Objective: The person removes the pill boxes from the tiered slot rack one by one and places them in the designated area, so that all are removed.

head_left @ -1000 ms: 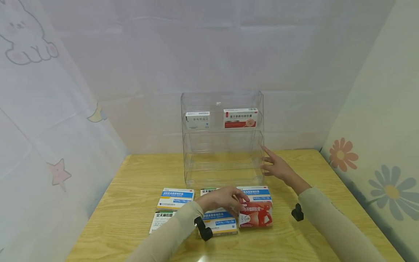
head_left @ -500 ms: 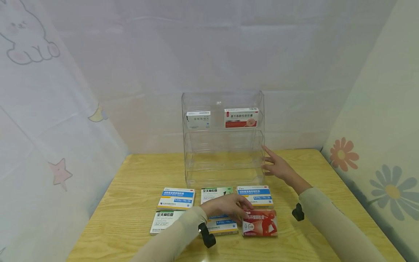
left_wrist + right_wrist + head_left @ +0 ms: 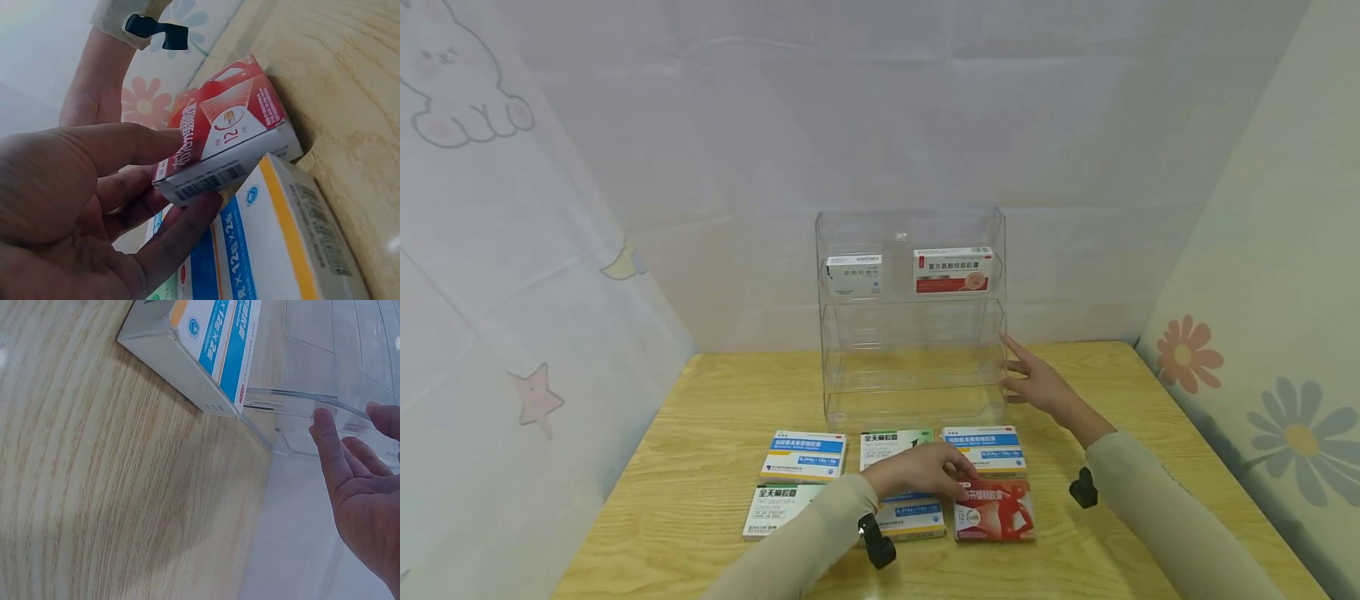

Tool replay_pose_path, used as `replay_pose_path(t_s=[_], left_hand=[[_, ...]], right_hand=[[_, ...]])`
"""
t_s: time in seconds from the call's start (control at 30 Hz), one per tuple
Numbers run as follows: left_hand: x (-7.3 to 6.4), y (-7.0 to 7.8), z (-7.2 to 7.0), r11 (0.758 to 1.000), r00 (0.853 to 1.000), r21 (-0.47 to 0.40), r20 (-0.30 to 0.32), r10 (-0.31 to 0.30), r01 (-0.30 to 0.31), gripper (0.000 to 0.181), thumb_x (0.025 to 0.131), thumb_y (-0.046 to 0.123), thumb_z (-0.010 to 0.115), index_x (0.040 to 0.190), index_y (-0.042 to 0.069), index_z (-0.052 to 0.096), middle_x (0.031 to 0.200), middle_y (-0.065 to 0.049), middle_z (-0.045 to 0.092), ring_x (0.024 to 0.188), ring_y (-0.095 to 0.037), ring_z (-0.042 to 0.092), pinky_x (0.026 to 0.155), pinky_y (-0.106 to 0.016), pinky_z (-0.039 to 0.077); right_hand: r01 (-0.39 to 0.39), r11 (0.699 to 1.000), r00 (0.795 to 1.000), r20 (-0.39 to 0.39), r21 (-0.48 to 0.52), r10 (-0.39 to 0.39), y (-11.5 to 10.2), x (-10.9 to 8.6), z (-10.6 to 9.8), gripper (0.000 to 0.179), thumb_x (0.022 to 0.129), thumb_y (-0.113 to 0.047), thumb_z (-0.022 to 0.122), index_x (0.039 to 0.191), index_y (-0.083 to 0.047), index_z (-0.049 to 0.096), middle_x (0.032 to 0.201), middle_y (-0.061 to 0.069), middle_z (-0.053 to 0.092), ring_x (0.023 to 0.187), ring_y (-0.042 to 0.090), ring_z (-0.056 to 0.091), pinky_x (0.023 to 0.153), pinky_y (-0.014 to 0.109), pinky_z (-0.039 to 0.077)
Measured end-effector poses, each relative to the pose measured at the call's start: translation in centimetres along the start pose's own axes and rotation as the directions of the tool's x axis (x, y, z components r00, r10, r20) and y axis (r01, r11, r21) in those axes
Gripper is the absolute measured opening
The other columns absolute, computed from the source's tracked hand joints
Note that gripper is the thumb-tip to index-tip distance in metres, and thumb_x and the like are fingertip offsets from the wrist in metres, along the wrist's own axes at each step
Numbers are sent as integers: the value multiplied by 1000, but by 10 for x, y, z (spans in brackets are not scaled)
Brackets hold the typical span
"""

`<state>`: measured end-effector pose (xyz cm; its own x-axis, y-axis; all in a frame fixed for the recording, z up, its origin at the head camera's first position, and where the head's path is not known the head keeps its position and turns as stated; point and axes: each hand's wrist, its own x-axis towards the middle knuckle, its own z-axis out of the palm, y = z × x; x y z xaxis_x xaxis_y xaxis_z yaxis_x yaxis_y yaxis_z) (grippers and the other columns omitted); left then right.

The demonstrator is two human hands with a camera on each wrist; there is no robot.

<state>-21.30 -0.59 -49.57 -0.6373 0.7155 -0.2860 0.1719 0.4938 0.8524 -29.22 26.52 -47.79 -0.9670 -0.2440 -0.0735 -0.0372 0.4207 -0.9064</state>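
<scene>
My left hand is at the upper left corner of a red medicine box at the front right of the group. In the left wrist view its thumb lies on the printed face of the red box, and the fingers are curled along its barcode side. My right hand touches the right side of a clear acrylic rack with fairly straight fingers. A white box and a white-and-red box stand in an upper tier of that rack.
Blue-and-white boxes and green-and-white boxes lie in two rows before the rack on the wooden table. One more blue-and-white box lies behind the red one. Curtains hang behind and beside the table.
From one second to half a second ago, my left hand moved the red box a little toward the front and right. Since then both hands have stayed nearly still.
</scene>
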Motion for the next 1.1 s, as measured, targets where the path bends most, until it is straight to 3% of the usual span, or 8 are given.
replay_pose_path(t_s=[0.1,0.23,0.4,0.47,0.57,0.8,0.97,1.1], left_hand=[[0,2,-2,994,1000,112,-20,0,2,24,87,19,80,111,17,76,109,6,72,96,-5,65,83,-27,54],[0,5,-5,980,1000,198,-18,20,-16,29,88,24,80,116,18,75,114,7,70,100,-7,64,86,-28,53],[-5,9,-15,982,999,187,-19,36,-32,32,90,24,78,121,18,73,125,8,62,100,-8,63,81,-27,54],[-8,11,-21,989,999,145,-27,37,-33,34,90,23,79,123,16,72,127,5,60,98,-8,63,78,-28,55],[-12,16,-35,989,998,145,-47,51,-44,36,90,23,78,125,15,71,132,2,59,99,-10,64,78,-28,56],[-26,30,-71,973,992,228,-116,52,-24,35,93,29,75,127,25,69,139,1,57,119,-24,60,84,-35,57],[-38,46,-96,964,984,263,-163,74,-29,42,94,28,73,133,18,65,137,-4,60,123,-30,58,84,-36,57],[-49,57,-113,958,975,285,-205,83,-22,48,95,30,71,138,13,60,141,-8,57,128,-32,54,93,-43,55]], right_hand=[[0,1000,1000,1,-1,0,-1,0,0,86,102,-10,59,163,-38,6,159,31,30,129,48,54,93,52,55],[11,1000,1000,5,-3,-11,-1,0,1,85,102,-9,59,163,-37,6,158,32,30,129,48,54,93,52,55],[29,1000,999,20,11,-30,1,0,0,85,103,-9,57,163,-37,4,159,32,28,130,48,52,94,54,54],[28,999,999,21,17,-28,2,0,0,85,103,-9,57,163,-38,5,159,32,28,130,49,52,95,54,54],[20,1000,1000,19,20,-20,1,-1,1,85,103,-8,57,163,-39,5,159,31,28,130,49,52,94,53,55],[4,1000,1000,9,17,-5,1,0,0,87,102,-9,59,162,-41,5,159,30,29,130,48,52,93,50,56],[15,1000,1000,14,11,-15,2,-1,0,87,103,-8,58,162,-41,4,159,30,29,130,48,52,92,48,57],[15,1000,1000,14,5,-15,3,0,0,87,103,-9,59,162,-41,3,159,30,29,129,47,53,95,50,55]])
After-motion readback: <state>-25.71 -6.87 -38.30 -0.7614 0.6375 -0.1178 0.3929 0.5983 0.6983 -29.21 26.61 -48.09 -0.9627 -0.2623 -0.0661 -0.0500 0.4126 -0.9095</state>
